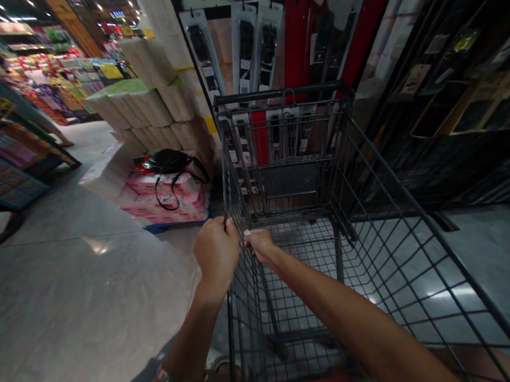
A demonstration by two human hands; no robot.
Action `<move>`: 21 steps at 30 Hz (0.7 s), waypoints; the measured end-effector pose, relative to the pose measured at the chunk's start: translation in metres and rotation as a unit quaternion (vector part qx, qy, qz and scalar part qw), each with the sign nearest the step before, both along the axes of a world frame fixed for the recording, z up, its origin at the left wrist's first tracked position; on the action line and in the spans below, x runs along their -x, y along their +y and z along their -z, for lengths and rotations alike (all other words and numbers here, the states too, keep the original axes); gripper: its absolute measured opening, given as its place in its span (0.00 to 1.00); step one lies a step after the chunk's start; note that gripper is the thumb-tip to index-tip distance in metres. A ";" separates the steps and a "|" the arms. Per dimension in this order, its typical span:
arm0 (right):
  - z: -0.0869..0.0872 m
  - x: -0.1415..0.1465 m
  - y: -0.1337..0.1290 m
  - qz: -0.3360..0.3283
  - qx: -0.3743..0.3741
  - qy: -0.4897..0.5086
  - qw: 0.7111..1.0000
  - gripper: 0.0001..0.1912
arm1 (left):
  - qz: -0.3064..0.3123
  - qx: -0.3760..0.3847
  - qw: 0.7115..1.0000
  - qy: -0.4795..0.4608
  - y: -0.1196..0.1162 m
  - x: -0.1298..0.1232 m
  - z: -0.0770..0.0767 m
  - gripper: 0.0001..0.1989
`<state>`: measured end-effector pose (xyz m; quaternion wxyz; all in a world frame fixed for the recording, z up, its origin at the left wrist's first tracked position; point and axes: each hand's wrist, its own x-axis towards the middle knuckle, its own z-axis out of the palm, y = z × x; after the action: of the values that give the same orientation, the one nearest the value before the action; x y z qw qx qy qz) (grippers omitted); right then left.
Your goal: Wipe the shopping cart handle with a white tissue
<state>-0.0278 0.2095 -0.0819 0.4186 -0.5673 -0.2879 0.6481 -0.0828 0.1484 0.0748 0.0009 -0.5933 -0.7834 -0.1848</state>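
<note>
Read clock positions from the left hand, with 12 straight ahead. The shopping cart [420, 213] extends from 12 round to 5 o'clock; its far end gate stands at 1 and its right wall at 3. The left hand [216, 250] is closed over the rail of the left wall, back of the hand outward, and appears clamped on it. The right hand [260, 245], at 3 o'clock and inside the basket, has its fingers closed, apparently pinching a small white item [247, 233] close against the mesh; its nature cannot be told. The step in hand is judged to be fine work at this wall, from both sides. Brace the rail with the left hand so that the cart neither rolls nor twists. Hold the right pinch at the fingertips, directly opposite the brace, and move from the wrist in short strokes. Guard the right forearm and knuckles against the wire. Do not push the cart toward 10 or 11 o'clock, where the pink packs [167, 199] and a black bag [168, 160] sit near the wall.
</note>
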 end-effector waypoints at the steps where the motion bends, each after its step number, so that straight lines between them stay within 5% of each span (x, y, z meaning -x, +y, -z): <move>1: -0.006 0.000 0.001 0.002 -0.007 0.004 1.000 0.05 | 0.000 0.001 1.000 0.000 0.000 0.000 0.000 0.17; 9: -0.038 -0.009 -0.001 -0.012 -0.077 0.055 0.995 0.04 | -0.002 0.000 1.000 0.003 0.000 -0.002 -0.002 0.17; 15: -0.070 -0.020 0.023 -0.016 -0.138 0.095 0.986 0.04 | -0.001 0.002 1.000 -0.011 -0.001 -0.002 -0.003 0.16; 21: -0.070 -0.018 0.029 -0.011 -0.234 -0.010 0.972 0.08 | 0.004 0.001 1.000 -0.015 -0.001 -0.002 -0.003 0.16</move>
<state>-0.0103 0.2383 -0.0122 0.5297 -0.4565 -0.4419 0.5618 -0.0811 0.1476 0.0773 -0.0121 -0.5933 -0.7815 -0.1928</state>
